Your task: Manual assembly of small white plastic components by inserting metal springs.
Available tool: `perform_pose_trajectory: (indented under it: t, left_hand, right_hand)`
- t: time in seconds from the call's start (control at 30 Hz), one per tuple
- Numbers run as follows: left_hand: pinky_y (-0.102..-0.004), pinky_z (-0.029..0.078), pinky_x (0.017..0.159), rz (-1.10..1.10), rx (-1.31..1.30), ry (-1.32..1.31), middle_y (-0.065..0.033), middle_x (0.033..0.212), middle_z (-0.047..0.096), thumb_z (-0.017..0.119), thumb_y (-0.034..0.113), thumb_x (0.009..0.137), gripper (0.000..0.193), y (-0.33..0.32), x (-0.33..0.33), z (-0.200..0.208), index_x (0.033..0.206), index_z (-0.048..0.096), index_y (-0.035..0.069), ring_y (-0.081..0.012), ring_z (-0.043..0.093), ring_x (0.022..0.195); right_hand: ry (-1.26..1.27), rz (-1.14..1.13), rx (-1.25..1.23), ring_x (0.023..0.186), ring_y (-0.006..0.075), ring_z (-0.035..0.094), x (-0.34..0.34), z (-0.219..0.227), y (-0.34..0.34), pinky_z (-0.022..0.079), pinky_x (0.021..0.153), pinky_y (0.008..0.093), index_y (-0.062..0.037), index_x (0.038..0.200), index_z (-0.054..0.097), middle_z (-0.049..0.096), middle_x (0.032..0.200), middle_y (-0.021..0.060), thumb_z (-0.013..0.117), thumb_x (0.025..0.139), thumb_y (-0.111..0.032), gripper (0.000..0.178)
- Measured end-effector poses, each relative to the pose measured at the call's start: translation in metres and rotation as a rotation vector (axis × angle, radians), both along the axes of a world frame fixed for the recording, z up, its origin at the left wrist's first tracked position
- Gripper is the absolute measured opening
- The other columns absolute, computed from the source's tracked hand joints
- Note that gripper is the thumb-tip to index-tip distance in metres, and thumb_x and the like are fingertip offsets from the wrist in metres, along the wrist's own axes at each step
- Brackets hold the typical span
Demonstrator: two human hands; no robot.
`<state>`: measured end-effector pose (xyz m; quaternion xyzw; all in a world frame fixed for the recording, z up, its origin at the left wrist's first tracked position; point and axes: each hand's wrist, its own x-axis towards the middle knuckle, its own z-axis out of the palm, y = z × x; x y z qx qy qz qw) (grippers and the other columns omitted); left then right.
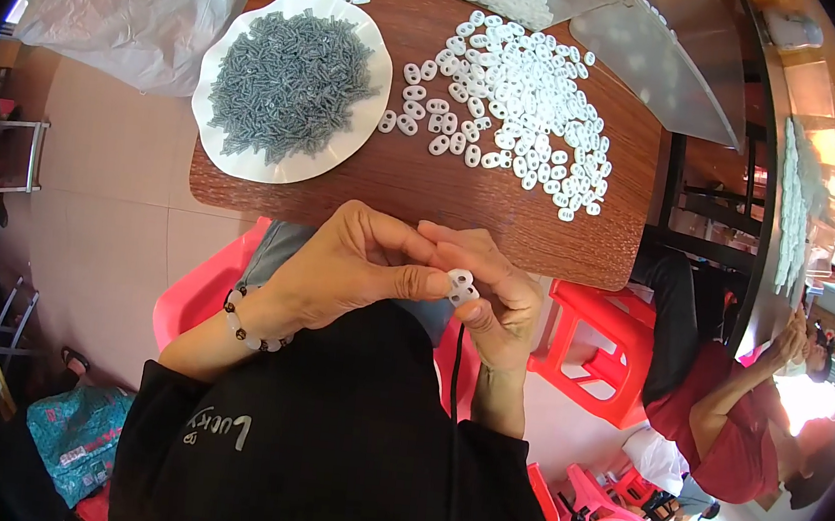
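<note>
At left, small grey pieces [289, 82] are heaped on a scalloped white plate [349, 141], and here, just off the near edge of the brown table [400, 183], by the curled left hand [362, 265] a holed white piece [462, 288], possibly two crossed together, is pinched. From the other side it is gripped by the right hand [501, 309], and up to the right loose white pieces [534, 96] are piled.
</note>
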<state>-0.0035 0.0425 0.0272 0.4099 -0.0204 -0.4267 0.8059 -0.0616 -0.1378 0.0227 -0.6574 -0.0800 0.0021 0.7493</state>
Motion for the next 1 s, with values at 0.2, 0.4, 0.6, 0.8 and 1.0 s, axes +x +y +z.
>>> perform_pose_trajectory:
  t: [0.2, 0.4, 0.6, 0.8, 1.0]
  left_hand:
    - [-0.0213, 0.050, 0.066, -0.043, -0.042, 0.010, -0.0067, 0.082, 0.070, 0.074, 0.013, 0.084, 0.019, -0.008, 0.006, 0.005, 0.095, 0.072, -0.003, -0.0075, 0.061, 0.071]
    - [-0.0226, 0.045, 0.067, -0.095, -0.063, -0.066, -0.0028, 0.076, 0.065, 0.065, 0.023, 0.091, 0.023, -0.029, 0.018, 0.002, 0.089, 0.071, 0.001, -0.0076, 0.056, 0.071]
    - [-0.0217, 0.044, 0.066, -0.100, -0.079, -0.076, -0.0009, 0.076, 0.063, 0.063, 0.025, 0.094, 0.025, -0.048, 0.022, 0.000, 0.085, 0.070, 0.003, -0.0065, 0.055, 0.070]
    - [-0.0216, 0.044, 0.064, -0.059, -0.088, -0.132, -0.0014, 0.074, 0.063, 0.066, 0.023, 0.092, 0.023, -0.049, 0.015, -0.006, 0.086, 0.071, 0.001, -0.0061, 0.054, 0.068]
    - [-0.0208, 0.045, 0.062, 0.009, -0.035, -0.218, -0.0020, 0.072, 0.064, 0.067, 0.019, 0.090, 0.021, -0.045, 0.009, 0.002, 0.088, 0.073, -0.001, -0.0053, 0.054, 0.067]
  right_hand:
    - [0.005, -0.103, 0.094, 0.105, 0.0273, 0.057, -0.006, -0.001, 0.004, 0.046, 0.091, 0.0371, 0.0055, 0.113, 0.064, 0.060, 0.119, 0.0248, 0.064, 0.090, -0.034, 0.045]
    - [-0.079, -0.265, 0.118, 0.095, 0.0206, 0.061, -0.001, -0.012, -0.005, 0.050, 0.082, 0.0316, 0.0055, 0.119, 0.058, 0.060, 0.118, 0.0216, 0.062, 0.093, -0.028, 0.043]
    - [-0.128, -0.324, 0.107, 0.084, 0.0157, 0.060, 0.000, -0.008, -0.011, 0.051, 0.075, 0.0286, 0.0060, 0.122, 0.055, 0.059, 0.119, 0.0206, 0.062, 0.094, -0.022, 0.040]
    - [-0.125, -0.325, 0.111, 0.085, 0.0160, 0.060, -0.005, -0.007, -0.007, 0.051, 0.076, 0.0293, 0.0066, 0.125, 0.052, 0.058, 0.121, 0.0207, 0.061, 0.094, -0.019, 0.041]
    - [-0.146, -0.310, 0.056, 0.087, 0.0166, 0.059, -0.007, -0.003, -0.004, 0.051, 0.076, 0.0292, 0.0070, 0.125, 0.052, 0.059, 0.120, 0.0202, 0.060, 0.095, -0.020, 0.041]
